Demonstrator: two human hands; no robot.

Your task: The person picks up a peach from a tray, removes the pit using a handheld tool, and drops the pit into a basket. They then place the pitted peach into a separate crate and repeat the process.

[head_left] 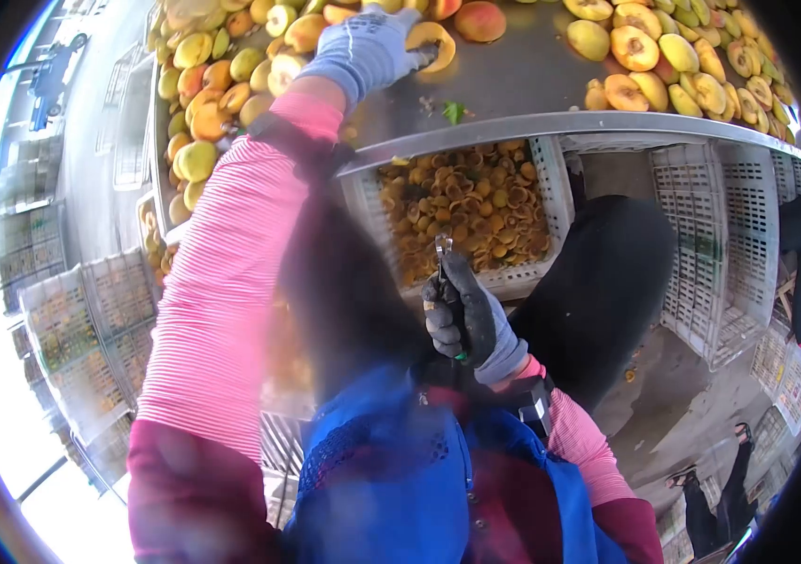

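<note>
Head: half-open left hand (pixel 363 52) touches fruit half (pixel 447 47); right hand (pixel 474 321) clenches tool (pixel 443 246).

Your left hand (pixel 359 52) touches a halved fruit (pixel 445 56) on the metal table (pixel 400 105); your right hand (pixel 468 324) grips a small tool (pixel 444 245) near a crate (pixel 557 188) of scraps (pixel 476 207).

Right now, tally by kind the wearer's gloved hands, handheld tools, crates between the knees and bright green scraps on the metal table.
Gloved hands: 2 (left hand, right hand)
Handheld tool: 1
Filled crate: 1
Bright green scrap: 1
Total: 5
</note>
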